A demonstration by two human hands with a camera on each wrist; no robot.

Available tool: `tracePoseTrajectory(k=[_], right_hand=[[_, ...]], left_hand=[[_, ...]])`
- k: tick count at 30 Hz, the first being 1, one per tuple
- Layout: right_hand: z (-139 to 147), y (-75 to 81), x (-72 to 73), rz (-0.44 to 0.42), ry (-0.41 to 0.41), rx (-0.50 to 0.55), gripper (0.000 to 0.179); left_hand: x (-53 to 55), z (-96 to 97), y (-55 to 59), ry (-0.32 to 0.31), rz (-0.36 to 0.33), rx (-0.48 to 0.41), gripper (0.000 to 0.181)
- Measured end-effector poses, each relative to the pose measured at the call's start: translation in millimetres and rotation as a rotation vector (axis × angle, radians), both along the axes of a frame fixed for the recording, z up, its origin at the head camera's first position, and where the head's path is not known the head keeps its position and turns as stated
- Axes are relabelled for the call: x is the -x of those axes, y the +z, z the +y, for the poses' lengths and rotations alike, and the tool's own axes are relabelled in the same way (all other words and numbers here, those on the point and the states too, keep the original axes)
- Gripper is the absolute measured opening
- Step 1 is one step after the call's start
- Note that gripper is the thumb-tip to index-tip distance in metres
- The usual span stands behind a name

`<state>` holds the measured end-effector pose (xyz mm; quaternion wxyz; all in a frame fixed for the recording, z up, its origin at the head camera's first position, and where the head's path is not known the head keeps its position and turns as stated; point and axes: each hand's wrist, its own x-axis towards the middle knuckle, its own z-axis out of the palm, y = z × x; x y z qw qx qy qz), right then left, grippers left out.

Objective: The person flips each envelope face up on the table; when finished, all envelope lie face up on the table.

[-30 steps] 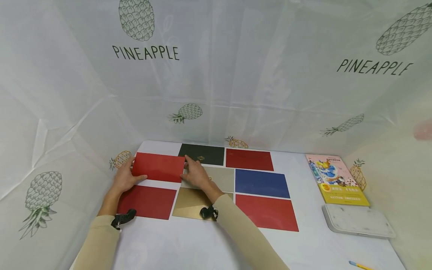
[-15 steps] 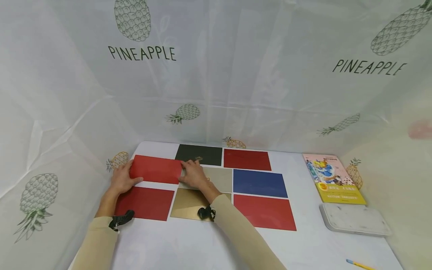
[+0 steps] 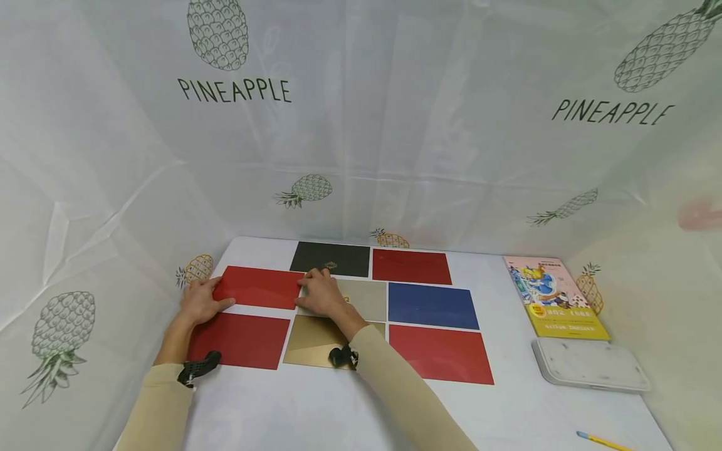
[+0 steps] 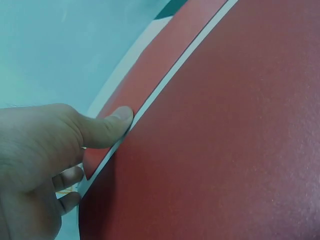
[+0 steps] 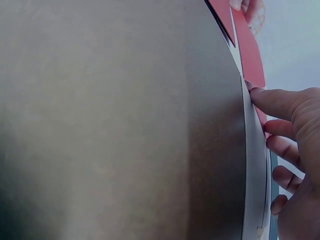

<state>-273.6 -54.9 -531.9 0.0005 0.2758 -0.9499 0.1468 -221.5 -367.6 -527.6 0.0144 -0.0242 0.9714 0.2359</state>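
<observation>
A bright red rectangular card [image 3: 258, 288] lies at the left of the white table, flat or nearly so, between both hands. My left hand [image 3: 198, 302] holds its left end; in the left wrist view the thumb [image 4: 117, 122] presses along the near edge. At the right end, my right hand [image 3: 320, 293] pinches the corner, its curled fingers [image 5: 282, 147] showing in the right wrist view. A darker red card [image 3: 242, 339] lies just in front, a gold card [image 3: 307, 341] beside that. Under my right hand is a beige card [image 3: 366, 299], partly hidden.
A dark green card [image 3: 329, 258], another red card [image 3: 410, 266], a blue card [image 3: 433, 305] and a front red card [image 3: 441, 354] lie in rows. To the right are a picture book [image 3: 555, 297], a pale flat case [image 3: 589, 364] and a pencil [image 3: 603, 440]. Pineapple-print sheeting [image 3: 423, 125] encloses the table.
The bright red card has come down from a tilt, its far edge sinking towards the table. Both hands have lowered with it, and the right fingers have drawn in at its right end.
</observation>
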Motion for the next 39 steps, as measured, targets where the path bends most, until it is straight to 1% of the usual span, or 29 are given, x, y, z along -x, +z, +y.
tracePoseTrajectory(k=[4,8,12,16,19,22,25,28,31,34,37,39], right_hand=[[0,-1.0,-0.3,-0.003,-0.004,-0.012,0.049],[-1,-2.9,0.1,-0.011,-0.006,-0.007,0.048],[0,-2.9,-0.1,-0.012,0.0,-0.01,0.047],[2,-1.5,-2.1,0.014,0.013,-0.017,0.044],[3,1.4,-6.5,0.033,0.04,-0.01,0.044],[5,6.7,-14.5,0.032,0.08,0.019,0.042],[7,12.7,-24.3,0.033,0.131,0.043,0.037],[8,16.3,-35.2,0.055,0.198,0.024,0.032],[7,16.3,-48.0,0.064,0.285,-0.018,0.032],[5,15.8,-62.5,0.056,0.38,-0.069,0.036],[4,15.8,-76.4,0.067,0.462,-0.137,0.043],[3,14.2,-83.9,0.093,0.5,-0.191,0.046]], left_hand=[[-1.3,-0.3,-1.1,0.005,0.008,-0.026,0.082],[-2.8,1.4,-1.0,0.022,0.02,-0.054,0.079],[-2.0,2.8,-2.3,0.044,0.029,-0.052,0.078],[-2.4,3.3,-2.8,0.046,0.037,-0.051,0.076],[-6.3,4.1,-1.7,0.042,0.05,-0.059,0.074],[-12.9,2.9,-1.5,0.045,0.07,-0.074,0.075],[-21.1,1.8,1.9,0.055,0.083,-0.103,0.077],[-29.6,0.3,5.2,0.052,0.08,-0.113,0.077],[-37.7,-2.7,6.1,0.034,0.062,-0.098,0.074],[-44.8,-5.8,4.8,0.028,0.05,-0.079,0.07],[-51.5,-7.8,2.4,0.039,0.07,-0.054,0.063],[-55.2,-9.7,0.8,0.042,0.1,-0.035,0.058]])
